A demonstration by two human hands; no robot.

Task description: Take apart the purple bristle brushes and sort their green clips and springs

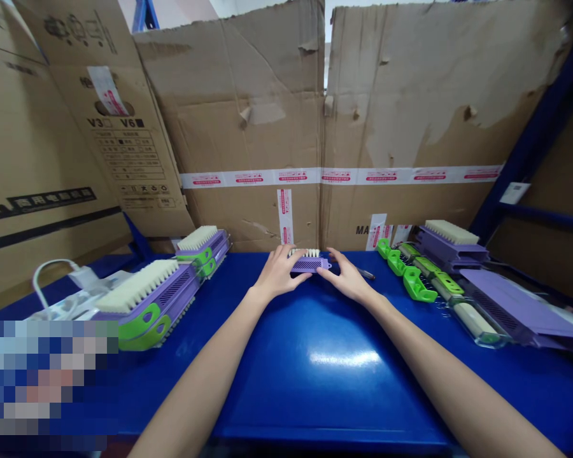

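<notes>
A purple brush head (310, 264) with white bristles on top lies level at the back middle of the blue table. My left hand (281, 272) is closed around its left end, thumb at the front and fingers over the top by the bristles. My right hand (347, 275) holds the other end, with the thumb against the front face and the fingers behind a small end tab. Part of the brush's left side is hidden by my left hand. A dark pen-like stick (365, 274) lies just behind my right hand.
Purple-and-green brushes (146, 289) are stacked at the left, near a white cable (52, 264). Green clips (413, 283), clear-and-green parts (442, 280), purple housings (520, 299) and a bristle block (451, 232) lie at the right. Cardboard (248, 127) walls the back of the table (286, 381).
</notes>
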